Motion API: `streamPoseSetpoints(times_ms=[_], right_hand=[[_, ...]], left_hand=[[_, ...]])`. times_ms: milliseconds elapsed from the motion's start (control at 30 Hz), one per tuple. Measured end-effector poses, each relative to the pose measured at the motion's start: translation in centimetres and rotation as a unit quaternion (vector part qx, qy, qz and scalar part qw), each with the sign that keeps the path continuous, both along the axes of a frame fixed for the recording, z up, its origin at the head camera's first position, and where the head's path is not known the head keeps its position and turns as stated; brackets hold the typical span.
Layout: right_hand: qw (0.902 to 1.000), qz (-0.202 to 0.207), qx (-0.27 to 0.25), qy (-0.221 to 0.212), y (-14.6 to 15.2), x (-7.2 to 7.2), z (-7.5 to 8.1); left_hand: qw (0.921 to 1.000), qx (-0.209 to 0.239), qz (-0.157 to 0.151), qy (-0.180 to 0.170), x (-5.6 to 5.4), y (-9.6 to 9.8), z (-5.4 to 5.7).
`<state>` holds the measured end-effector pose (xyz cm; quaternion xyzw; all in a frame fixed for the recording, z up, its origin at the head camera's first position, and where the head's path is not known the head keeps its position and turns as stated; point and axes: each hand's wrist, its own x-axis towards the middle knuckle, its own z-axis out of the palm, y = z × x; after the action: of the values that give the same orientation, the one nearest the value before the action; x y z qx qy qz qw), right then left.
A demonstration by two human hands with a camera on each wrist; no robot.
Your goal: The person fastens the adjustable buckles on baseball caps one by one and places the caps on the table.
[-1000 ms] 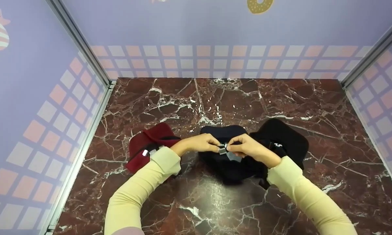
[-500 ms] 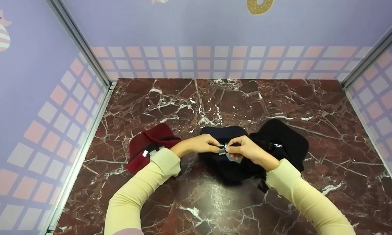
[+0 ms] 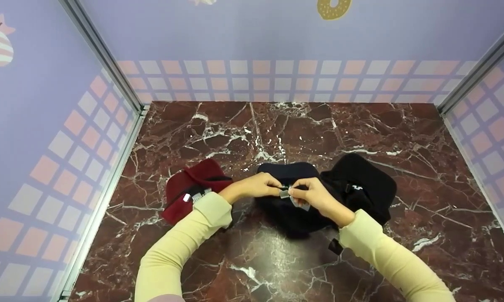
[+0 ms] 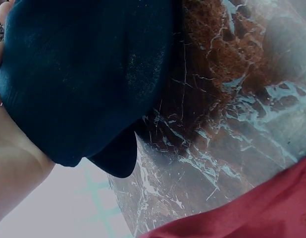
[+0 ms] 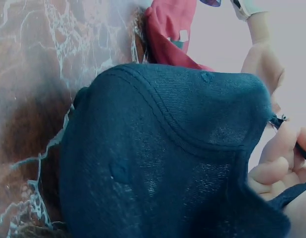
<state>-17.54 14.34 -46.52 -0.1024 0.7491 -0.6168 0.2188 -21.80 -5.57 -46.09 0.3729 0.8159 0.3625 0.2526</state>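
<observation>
A dark navy baseball cap (image 3: 287, 169) lies between both hands at the middle of the table. My left hand (image 3: 256, 184) pinches the small silver strap buckle (image 3: 284, 194) at the cap's back opening. From the other side, my right hand (image 3: 315, 196) pinches the strap close to that buckle, its thumb and index finger meeting there. A pale label (image 3: 301, 204) shows beneath the right fingers. In the right wrist view the crown of the navy cap (image 5: 158, 148) fills the middle, and the dark strap (image 5: 302, 152) runs into the fingers. The left wrist view mostly shows the crown's outside.
Left of the navy cap lies a red cap (image 3: 210, 171), partly behind the left forearm. A black cap (image 3: 375, 184) lies to the right, behind the right wrist. One dark strap end (image 3: 335, 246) sticks out by the right cuff. Purple walls surround the marble-patterned table (image 3: 252, 130).
My right hand has turned and shifted slightly toward the left and nearer me, still at the buckle. The left hand stays in place. More of the dark strap end shows beside the right cuff.
</observation>
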Motion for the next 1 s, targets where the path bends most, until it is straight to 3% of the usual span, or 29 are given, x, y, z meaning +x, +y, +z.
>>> streamPoseSetpoints(times_ms=[267,433,667,900,1000], right_hand=[[0.9955,0.071,0.060,0.013,0.9,-0.6,0.4],[0.9968,0.068,0.042,0.006,1.9,-1.2,1.1],[0.9958,0.087,0.026,-0.009,2.7,-1.5,1.3],[0.9972,0.068,-0.002,-0.031,2.3,-1.2,1.1],[0.9970,0.057,-0.015,-0.051,1.7,-0.6,2.0]], left_hand=[[0.9995,-0.028,-0.010,0.008,-0.1,0.1,0.0],[0.9993,-0.033,-0.017,0.006,-0.3,-0.1,0.3],[0.9991,-0.024,-0.012,-0.034,-0.3,0.0,0.5],[0.9993,-0.020,-0.008,-0.031,-0.3,0.1,0.3],[0.9993,-0.018,-0.007,-0.031,-0.3,0.2,0.3]])
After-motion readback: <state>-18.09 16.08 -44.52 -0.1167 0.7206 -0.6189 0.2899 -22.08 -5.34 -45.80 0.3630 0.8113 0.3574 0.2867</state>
